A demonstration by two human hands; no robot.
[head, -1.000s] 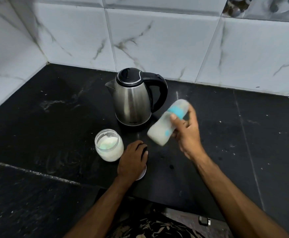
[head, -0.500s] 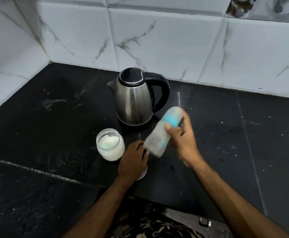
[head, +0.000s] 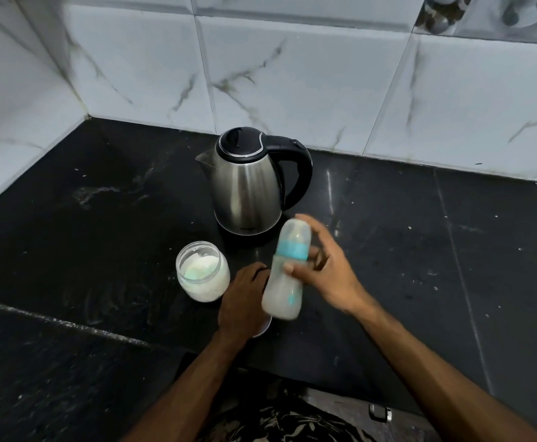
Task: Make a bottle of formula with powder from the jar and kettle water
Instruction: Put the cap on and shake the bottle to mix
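The baby bottle (head: 288, 272) has swung from a steep tilt to nearly upright, blurred, gripped in the right hand (head: 327, 275) near the kettle (head: 248, 186). The left hand (head: 241, 301) rests flat on a white lid (head: 262, 328) right of the open powder jar (head: 202, 271).

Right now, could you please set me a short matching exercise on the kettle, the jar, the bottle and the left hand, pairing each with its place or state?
Column one:
1. kettle
2. jar
3. bottle
4. left hand

Column two:
A. held off the counter, capped, cloudy white inside
B. resting on the counter over a small white round thing
C. standing at the back, black lid down
D. open-topped, white powder inside

Pairs: 1-C, 2-D, 3-A, 4-B. The right hand grips the bottle; the bottle is blurred.
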